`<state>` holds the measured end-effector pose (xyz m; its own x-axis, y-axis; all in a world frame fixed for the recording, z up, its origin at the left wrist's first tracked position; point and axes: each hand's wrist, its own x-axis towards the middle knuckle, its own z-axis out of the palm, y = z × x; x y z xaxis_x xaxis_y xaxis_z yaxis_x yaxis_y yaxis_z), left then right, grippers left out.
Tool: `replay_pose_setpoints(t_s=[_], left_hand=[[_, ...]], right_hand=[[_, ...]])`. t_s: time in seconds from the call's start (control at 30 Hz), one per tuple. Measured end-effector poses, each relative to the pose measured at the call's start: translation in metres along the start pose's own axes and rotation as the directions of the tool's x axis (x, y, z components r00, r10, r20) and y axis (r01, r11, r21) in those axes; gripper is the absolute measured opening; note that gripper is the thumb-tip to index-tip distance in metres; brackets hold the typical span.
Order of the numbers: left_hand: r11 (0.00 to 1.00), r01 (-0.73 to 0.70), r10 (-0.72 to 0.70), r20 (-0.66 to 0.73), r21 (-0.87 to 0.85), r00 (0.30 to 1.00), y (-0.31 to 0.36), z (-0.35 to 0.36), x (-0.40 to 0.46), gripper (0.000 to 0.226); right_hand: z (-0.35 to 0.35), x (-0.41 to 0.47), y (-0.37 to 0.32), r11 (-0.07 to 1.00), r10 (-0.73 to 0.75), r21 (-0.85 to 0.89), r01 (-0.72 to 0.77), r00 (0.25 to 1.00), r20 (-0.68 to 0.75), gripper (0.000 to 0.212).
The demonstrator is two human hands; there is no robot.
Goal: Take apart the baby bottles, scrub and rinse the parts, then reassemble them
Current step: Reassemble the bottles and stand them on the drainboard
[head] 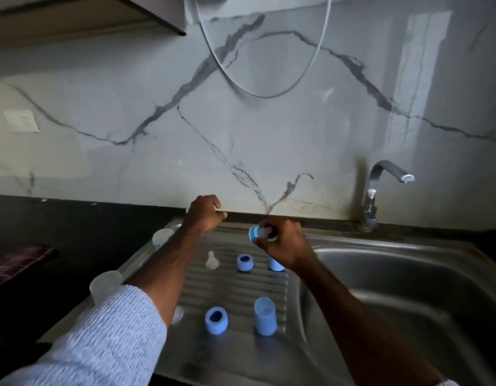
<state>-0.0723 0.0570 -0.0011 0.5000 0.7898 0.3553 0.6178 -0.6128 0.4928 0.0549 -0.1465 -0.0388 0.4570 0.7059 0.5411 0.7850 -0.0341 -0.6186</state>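
A marble-veined wall backs a dark table [74, 227] into which a steel sink [408, 288] is set, its ribbed drainboard [235, 285] carrying the loose bottle parts and its tap [380, 190] standing at about two o'clock from the hands. The right hand [285, 243] hangs over the far edge of the drainboard with its fingers [269, 228] curled round a blue collar ring with a clear teat [258, 234] seated in it; the teat's long axis lies nearly level, its tip pointing into the palm and the ring's open face turned toward nine o'clock. The left hand [205, 213] is at ten o'clock from that ring, close to the wall, fingers bunched into a loose fist with nothing seen in it. Directly under the right hand, at six o'clock and partly hidden by it, stands a blue bottle body [276, 264]; a second collar ring [244, 262] and a loose teat [212, 260] lie beside it toward nine o'clock. Nearer the person stand another blue ring [216, 320] and an upright bottle [265, 320], with clear caps [106, 285] off toward the left forearm. Judging by this, the coming move turns on swinging the held ring from level to mouth-down above the body below, which the right hand is nearer; the left would need to come across to steady it.
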Motion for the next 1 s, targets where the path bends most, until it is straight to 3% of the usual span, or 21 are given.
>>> replay_pose_setpoints(t_s=[0.13, 0.3, 0.4, 0.6, 0.7, 0.8, 0.9, 1.0], left_hand=[[0.933, 0.013, -0.079, 0.169, 0.359, 0.983, -0.026, -0.003, 0.022, 0.073], [0.926, 0.029, -0.158, 0.316, 0.377, 0.936, -0.049, 0.014, 0.047, 0.098], [0.909, 0.006, -0.148, 0.311, 0.416, 0.939, -0.052, 0.023, 0.052, 0.082], [0.885, 0.001, -0.092, 0.172, 0.465, 0.981, -0.053, 0.041, 0.049, 0.038], [0.962, -0.045, 0.026, 0.074, 0.269, 0.997, -0.034, 0.041, 0.042, 0.042], [0.984, -0.087, 0.066, -0.137, -0.155, 0.988, 0.018, 0.035, 0.023, 0.050], [0.862, -0.102, 0.044, -0.127, -0.497, 0.991, 0.080, 0.026, -0.014, 0.049], [0.636, -0.081, 0.066, -0.050, -0.767, 0.997, 0.138, 0.036, -0.060, 0.038]], right_hand=[[0.005, 0.004, -0.005, 0.999, -0.013, -0.044, 0.014, 1.000, 0.025, 0.029], [-0.002, 0.004, -0.002, 0.994, -0.053, -0.089, 0.056, 0.998, 0.040, 0.025], [-0.007, 0.004, 0.005, 0.995, -0.025, -0.095, 0.029, 0.999, 0.047, 0.026], [-0.018, -0.010, 0.021, 0.995, 0.069, -0.068, -0.068, 0.997, 0.018, 0.030], [-0.026, -0.021, 0.034, 0.994, 0.111, 0.021, -0.110, 0.993, -0.049, 0.031], [-0.041, -0.035, 0.050, 0.972, 0.187, 0.168, -0.163, 0.973, -0.136, 0.029], [-0.062, -0.049, 0.064, 0.855, 0.338, 0.462, -0.234, 0.928, -0.156, 0.032], [-0.093, -0.065, 0.075, 0.578, 0.491, 0.787, -0.214, 0.862, -0.126, 0.033]])
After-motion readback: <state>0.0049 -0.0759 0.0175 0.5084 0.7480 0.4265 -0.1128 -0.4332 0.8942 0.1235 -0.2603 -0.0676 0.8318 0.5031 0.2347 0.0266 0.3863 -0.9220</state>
